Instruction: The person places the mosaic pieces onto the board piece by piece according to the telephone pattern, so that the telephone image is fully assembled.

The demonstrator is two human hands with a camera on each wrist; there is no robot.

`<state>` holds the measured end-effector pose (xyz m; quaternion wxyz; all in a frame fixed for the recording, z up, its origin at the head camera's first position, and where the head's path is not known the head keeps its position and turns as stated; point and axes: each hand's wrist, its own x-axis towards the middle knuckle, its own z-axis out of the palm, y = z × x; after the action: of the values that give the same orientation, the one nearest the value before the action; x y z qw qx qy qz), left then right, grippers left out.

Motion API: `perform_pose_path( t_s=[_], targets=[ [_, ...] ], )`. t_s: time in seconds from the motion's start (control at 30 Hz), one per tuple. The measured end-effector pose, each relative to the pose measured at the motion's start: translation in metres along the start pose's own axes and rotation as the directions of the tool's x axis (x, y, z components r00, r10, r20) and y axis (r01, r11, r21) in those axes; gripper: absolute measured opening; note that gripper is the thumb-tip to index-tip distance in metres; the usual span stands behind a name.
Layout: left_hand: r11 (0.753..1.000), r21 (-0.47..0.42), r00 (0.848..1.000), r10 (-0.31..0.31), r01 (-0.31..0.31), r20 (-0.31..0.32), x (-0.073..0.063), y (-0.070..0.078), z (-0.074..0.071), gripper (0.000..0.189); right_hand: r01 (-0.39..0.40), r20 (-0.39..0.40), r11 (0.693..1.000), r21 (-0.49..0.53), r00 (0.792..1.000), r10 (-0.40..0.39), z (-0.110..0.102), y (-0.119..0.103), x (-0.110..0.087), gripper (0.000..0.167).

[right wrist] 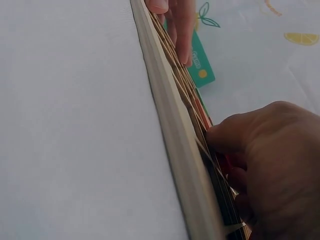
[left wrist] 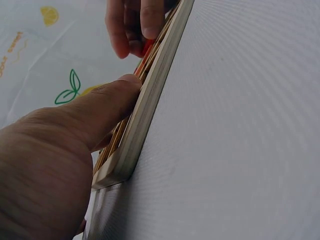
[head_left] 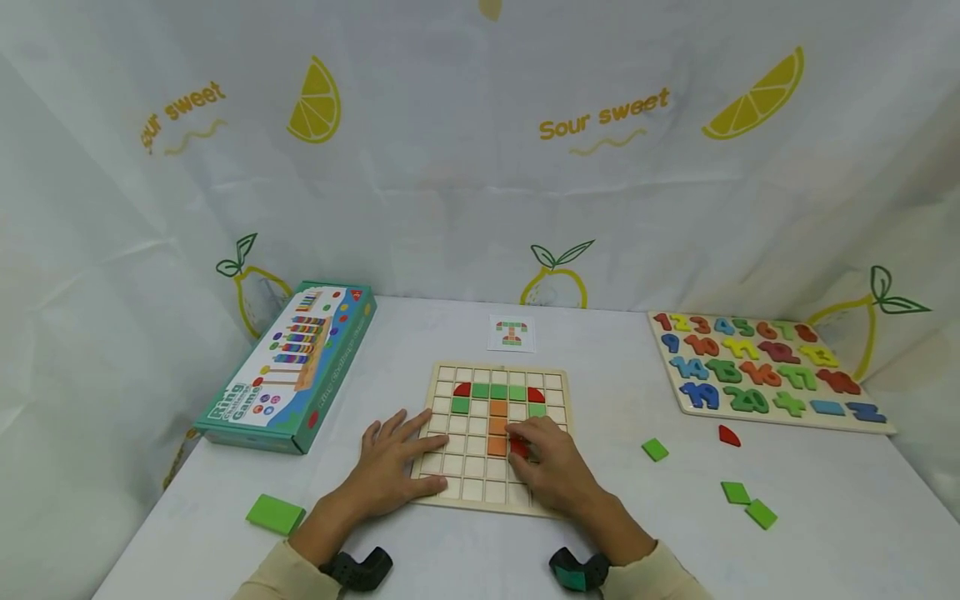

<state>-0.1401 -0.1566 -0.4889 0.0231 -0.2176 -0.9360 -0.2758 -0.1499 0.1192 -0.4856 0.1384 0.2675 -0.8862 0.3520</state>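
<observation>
A wooden grid board (head_left: 472, 490) lies on the white table with red, green and orange tiles in its squares. My left hand (head_left: 386, 467) rests on the board's left side, fingers spread, its thumb (left wrist: 112, 102) over the near edge. At the right of the orange column (head_left: 497, 427), my right hand (head_left: 555, 467) pinches a red quarter-round tile (head_left: 519, 448) between thumb and fingers, low over the grid. The hand covers part of this tile; some red shows beneath the fingers in the right wrist view. A pattern card (head_left: 512, 333) lies behind the board.
Several green tiles (head_left: 655, 450) and a red quarter-round tile (head_left: 729, 436) lie to the right. At the left are a green block (head_left: 275, 514) and a ring game box (head_left: 288, 367). A number puzzle board (head_left: 780, 414) stands at the back right, before a white curtain (head_left: 450, 225).
</observation>
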Motion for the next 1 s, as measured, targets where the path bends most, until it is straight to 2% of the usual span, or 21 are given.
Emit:
perform_pose_path(
  t_s=[0.33, 0.47, 0.6, 0.77, 0.9, 1.0],
  targets=[
    [1.000, 0.013, 1.000, -0.017, 0.017, 0.013, 0.000, -0.001, 0.000, 0.062, -0.003, 0.016, 0.999, -0.034, 1.000, 0.004, 0.000, -0.001, 0.002, 0.036],
    [1.000, 0.001, 1.000, -0.015, 0.015, 0.018, 0.000, -0.001, 0.000, 0.062, 0.021, -0.031, 1.000, -0.020, 0.999, -0.022, -0.004, -0.001, 0.002, 0.033],
    [1.000, -0.003, 1.000, -0.010, 0.010, 0.016, 0.000, 0.000, 0.000, 0.062, -0.013, -0.056, 1.000, 0.023, 0.998, 0.014, -0.012, -0.003, 0.003, 0.033],
    [1.000, 0.008, 1.000, -0.012, 0.012, 0.018, 0.000, 0.000, -0.001, 0.062, -0.094, -0.009, 0.994, 0.052, 0.996, 0.094, -0.012, -0.005, 0.003, 0.037],
    [1.000, 0.002, 1.000, -0.008, 0.008, 0.013, 0.000, 0.000, -0.001, 0.061, -0.104, 0.003, 0.994, 0.039, 0.995, 0.103, -0.013, -0.004, 0.003, 0.037],
    [1.000, -0.001, 1.000, -0.009, 0.009, 0.014, 0.000, 0.000, -0.001, 0.061, -0.090, -0.035, 0.995, 0.031, 0.995, 0.091, -0.020, -0.004, 0.004, 0.037]
  ],
)
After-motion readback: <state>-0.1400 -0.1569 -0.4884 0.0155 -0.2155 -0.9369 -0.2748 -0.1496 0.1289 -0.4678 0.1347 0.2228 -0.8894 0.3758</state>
